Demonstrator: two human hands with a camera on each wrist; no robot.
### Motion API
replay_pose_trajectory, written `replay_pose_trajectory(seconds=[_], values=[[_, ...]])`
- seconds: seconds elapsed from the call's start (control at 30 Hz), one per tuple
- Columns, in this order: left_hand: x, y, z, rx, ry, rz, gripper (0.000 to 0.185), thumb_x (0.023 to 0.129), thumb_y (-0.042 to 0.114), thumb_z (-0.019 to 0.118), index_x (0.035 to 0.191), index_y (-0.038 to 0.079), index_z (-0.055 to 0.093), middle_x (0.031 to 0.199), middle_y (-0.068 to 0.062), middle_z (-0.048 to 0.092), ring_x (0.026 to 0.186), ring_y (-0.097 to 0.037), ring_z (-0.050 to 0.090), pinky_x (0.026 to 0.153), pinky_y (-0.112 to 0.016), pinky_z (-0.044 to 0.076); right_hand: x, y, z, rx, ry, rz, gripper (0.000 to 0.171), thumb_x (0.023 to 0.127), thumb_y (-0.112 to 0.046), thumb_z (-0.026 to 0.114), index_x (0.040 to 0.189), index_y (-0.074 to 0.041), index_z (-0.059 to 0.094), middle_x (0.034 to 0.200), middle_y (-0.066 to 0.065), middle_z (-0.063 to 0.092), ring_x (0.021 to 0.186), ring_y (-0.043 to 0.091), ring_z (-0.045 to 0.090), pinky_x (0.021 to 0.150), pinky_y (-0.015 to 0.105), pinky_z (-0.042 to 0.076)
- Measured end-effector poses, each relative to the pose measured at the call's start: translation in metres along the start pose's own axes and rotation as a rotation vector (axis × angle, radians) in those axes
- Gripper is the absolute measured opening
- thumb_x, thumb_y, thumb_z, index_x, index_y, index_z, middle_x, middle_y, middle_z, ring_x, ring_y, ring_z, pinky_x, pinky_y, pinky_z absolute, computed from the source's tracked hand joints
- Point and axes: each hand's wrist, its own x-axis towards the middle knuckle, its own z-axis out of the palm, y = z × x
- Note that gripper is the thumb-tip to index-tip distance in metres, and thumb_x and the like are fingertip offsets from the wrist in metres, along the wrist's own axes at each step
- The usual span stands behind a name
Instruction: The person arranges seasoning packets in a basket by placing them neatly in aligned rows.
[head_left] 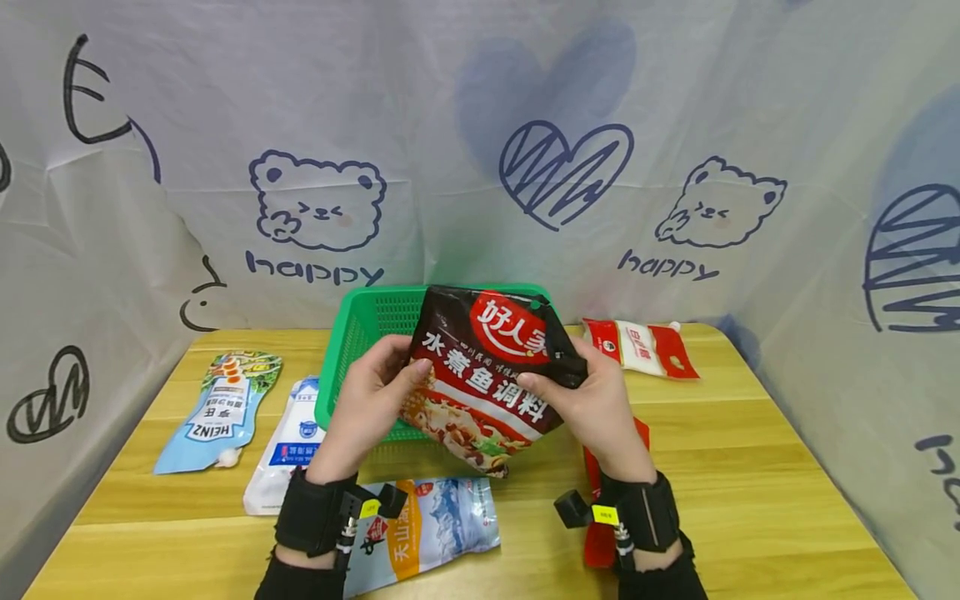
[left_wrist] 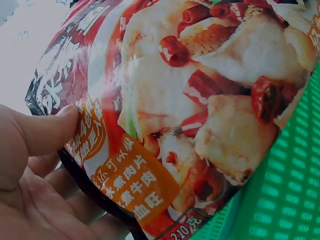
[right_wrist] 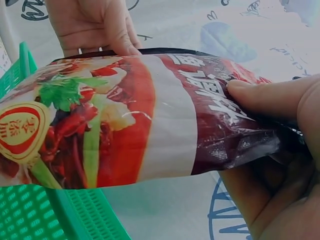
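Note:
A dark brown and red seasoning packet [head_left: 487, 367] with a food picture is held up over the green plastic basket [head_left: 367, 333]. My left hand [head_left: 371, 396] grips its left edge, thumb on the front. My right hand [head_left: 588, 396] pinches its right edge, thumb on top. The left wrist view shows the packet [left_wrist: 190, 110] close up with my thumb [left_wrist: 47, 130] pressed on it and the basket [left_wrist: 285, 200] beside it. In the right wrist view the packet [right_wrist: 130, 120] spans the frame, above the basket [right_wrist: 45, 215].
On the wooden table [head_left: 750, 467] lie a blue Heinz pouch [head_left: 221, 408], a white pouch [head_left: 288, 442], a blue and orange bag [head_left: 427, 525], a red packet [head_left: 600, 500] under my right wrist, and a red and white bag [head_left: 641, 346]. A printed cloth backdrop [head_left: 480, 150] surrounds the table.

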Motion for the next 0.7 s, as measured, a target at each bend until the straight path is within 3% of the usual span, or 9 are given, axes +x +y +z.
replay_pose_trajectory(seconds=[0.13, 0.33, 0.5, 0.7], values=[[0.0001, 0.0008, 0.0007, 0.008, 0.029, -0.002, 0.018, 0.105, 0.01, 0.062, 0.12, 0.001, 0.066, 0.111, -0.016, 0.072, 0.098, -0.023, 0.066, 0.083, -0.03, 0.053, -0.0001, -0.0008, 0.0018, 0.016, 0.022, 0.035, 0.049, 0.085, -0.006, 0.086, 0.13, -0.005, 0.068, 0.127, 0.011, 0.07, 0.111, 0.027, 0.067, 0.09, 0.035, 0.06], [0.0001, 0.0038, 0.0023, -0.03, 0.08, -0.029, 0.013, 0.104, 0.008, 0.062, 0.115, 0.0, 0.064, 0.104, -0.017, 0.072, 0.09, -0.018, 0.066, 0.078, -0.028, 0.053, -0.0004, -0.0021, 0.0066, 0.126, 0.058, 0.042, 0.043, 0.088, -0.004, 0.083, 0.128, -0.003, 0.066, 0.127, 0.012, 0.07, 0.113, 0.026, 0.067, 0.093, 0.037, 0.059], [0.0002, 0.0045, 0.0026, -0.091, 0.118, -0.065, 0.015, 0.105, 0.007, 0.061, 0.117, -0.002, 0.063, 0.108, -0.018, 0.072, 0.092, -0.014, 0.067, 0.08, -0.025, 0.055, -0.0019, -0.0025, 0.0059, 0.125, -0.003, 0.054, 0.043, 0.092, -0.008, 0.079, 0.132, -0.003, 0.065, 0.128, 0.013, 0.071, 0.112, 0.027, 0.068, 0.093, 0.037, 0.059], [0.0002, 0.0052, 0.0022, -0.187, 0.153, -0.112, 0.017, 0.107, 0.006, 0.057, 0.121, -0.003, 0.061, 0.11, -0.016, 0.071, 0.095, -0.014, 0.067, 0.082, -0.026, 0.055, 0.0009, 0.0007, 0.0044, 0.012, -0.13, 0.05, 0.045, 0.093, -0.011, 0.079, 0.135, -0.005, 0.066, 0.128, 0.014, 0.071, 0.111, 0.029, 0.068, 0.091, 0.036, 0.06]])
